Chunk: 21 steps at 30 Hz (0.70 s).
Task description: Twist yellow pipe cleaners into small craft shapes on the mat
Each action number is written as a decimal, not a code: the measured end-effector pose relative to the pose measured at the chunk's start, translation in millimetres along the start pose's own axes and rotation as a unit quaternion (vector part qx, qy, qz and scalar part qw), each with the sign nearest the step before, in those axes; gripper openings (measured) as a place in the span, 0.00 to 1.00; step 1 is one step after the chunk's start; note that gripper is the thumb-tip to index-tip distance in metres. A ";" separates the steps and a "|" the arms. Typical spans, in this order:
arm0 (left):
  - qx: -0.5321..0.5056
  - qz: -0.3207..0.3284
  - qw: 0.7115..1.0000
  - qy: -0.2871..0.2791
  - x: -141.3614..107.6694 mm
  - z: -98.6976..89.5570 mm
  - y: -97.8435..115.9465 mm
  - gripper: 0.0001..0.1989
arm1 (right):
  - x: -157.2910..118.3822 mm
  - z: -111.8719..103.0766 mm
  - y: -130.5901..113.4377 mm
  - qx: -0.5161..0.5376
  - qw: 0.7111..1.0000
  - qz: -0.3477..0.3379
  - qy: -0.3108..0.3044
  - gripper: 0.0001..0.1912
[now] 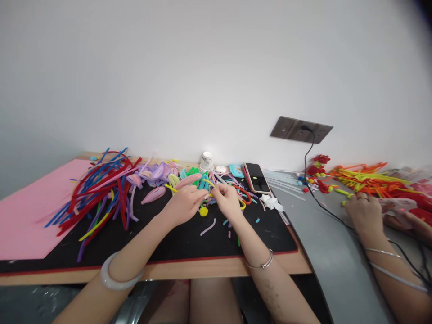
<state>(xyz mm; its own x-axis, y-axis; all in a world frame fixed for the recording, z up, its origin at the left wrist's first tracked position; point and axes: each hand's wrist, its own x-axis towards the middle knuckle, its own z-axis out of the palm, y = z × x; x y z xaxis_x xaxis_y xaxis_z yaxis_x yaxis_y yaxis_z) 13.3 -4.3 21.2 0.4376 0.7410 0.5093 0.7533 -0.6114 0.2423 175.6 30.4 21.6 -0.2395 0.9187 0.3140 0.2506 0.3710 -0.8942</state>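
Observation:
My left hand (185,204) and my right hand (227,200) meet over the black mat, fingertips almost touching. Both are closed in a pinch on a thin yellow pipe cleaner (209,182), whose end shows above my right fingers. How far it runs behind the fingers is hidden. A pink looped pipe-cleaner petal (189,180) shows just above my left hand; whether it is held I cannot tell. Below the fingertips is a small round yellow piece (203,211). Another pink looped petal (153,195) lies left of my left hand.
Red and blue pipe cleaners (101,189) heap at left beside pink paper (30,216). A paper cup (206,161) and phone (258,177) stand behind. Right, another person's hand (366,216) works near orange pipe cleaners (371,180); a black cable (324,208) crosses the grey table.

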 end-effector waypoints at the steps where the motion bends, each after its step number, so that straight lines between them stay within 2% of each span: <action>1: 0.003 0.000 1.000 -0.007 -0.1 0.3 -0.2 0.12 | 0.7 -0.6 1.2 -0.012 1.000 -0.005 -0.003 0.13; 5: -0.027 0.014 0.999 -0.033 1.2 1.4 -0.2 0.12 | 2.3 -1.8 5.0 -0.035 0.999 -0.005 -0.010 0.10; 8: -0.056 0.002 0.998 -0.041 2.7 3.1 0.5 0.12 | 2.5 -2.0 4.7 -0.021 1.000 0.014 -0.014 0.06; 16: -0.056 -0.014 0.998 0.009 3.3 4.5 3.3 0.11 | 0.5 -0.5 -0.6 0.021 0.999 0.043 -0.023 0.06; 18: -0.054 -0.011 0.998 0.018 3.0 4.1 2.6 0.11 | 1.3 -1.9 -0.4 0.041 0.997 0.057 -0.045 0.05; 21: -0.069 -0.013 0.997 0.030 2.7 2.0 0.4 0.11 | 3.5 -9.7 -0.9 0.100 0.985 0.068 -0.126 0.06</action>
<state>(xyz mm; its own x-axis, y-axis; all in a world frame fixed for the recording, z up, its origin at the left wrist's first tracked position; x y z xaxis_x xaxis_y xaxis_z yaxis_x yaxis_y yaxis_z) 15.7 -2.0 21.0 0.3858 0.7417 0.5487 0.6879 -0.6276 0.3646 183.6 34.6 26.7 -0.4474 0.8862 0.1207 0.1122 0.1895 -0.9755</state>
